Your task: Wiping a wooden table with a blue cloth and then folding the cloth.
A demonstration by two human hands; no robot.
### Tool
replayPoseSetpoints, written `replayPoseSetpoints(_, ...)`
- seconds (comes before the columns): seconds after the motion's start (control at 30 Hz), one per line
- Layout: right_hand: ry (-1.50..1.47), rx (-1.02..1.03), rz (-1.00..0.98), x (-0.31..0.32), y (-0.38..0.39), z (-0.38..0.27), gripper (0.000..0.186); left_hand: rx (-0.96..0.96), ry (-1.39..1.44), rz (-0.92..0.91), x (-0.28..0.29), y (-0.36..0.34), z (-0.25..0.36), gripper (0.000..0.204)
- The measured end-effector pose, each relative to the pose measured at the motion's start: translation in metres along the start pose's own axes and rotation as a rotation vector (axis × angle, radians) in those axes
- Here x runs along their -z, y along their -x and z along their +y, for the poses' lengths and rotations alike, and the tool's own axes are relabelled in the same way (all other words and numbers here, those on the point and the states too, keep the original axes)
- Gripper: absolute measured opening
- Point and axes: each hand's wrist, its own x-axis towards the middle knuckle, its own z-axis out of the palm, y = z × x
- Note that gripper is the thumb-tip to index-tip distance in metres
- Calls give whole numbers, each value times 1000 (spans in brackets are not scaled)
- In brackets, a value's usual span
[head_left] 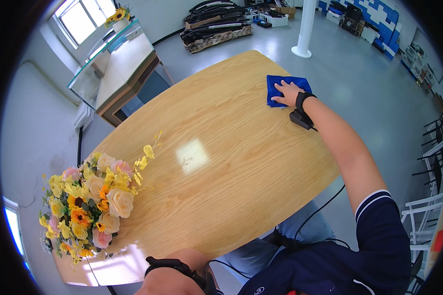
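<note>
My right hand (288,92) lies flat on a folded blue cloth (300,82), its fingers spread and pressing down from above. The cloth sits at the far right corner of the wooden table (221,147). A black strap circles my right wrist, with a small black box (301,119) hanging by it on a cable. At the bottom edge, part of my left hand (191,256) shows beyond another black wrist strap, by the near edge of the table. Its fingers are hidden from view.
An arrangement of yellow, pink and cream flowers (91,201) stands on the table's left end. Past the far left edge is a counter with a glass screen (120,61). A white pillar (305,29) rises behind the table; chairs (423,211) line the right.
</note>
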Motion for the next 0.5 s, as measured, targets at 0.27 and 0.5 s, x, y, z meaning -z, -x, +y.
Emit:
replayPoseSetpoints(0.27, -17, -16, 26, 5, 10, -6, 72, 75, 63, 69, -5, -4, 9, 17)
replayPoseSetpoints(0.5, -71, -39, 6, 5, 10, -7, 75, 36, 106, -5, -3, -4, 8, 10)
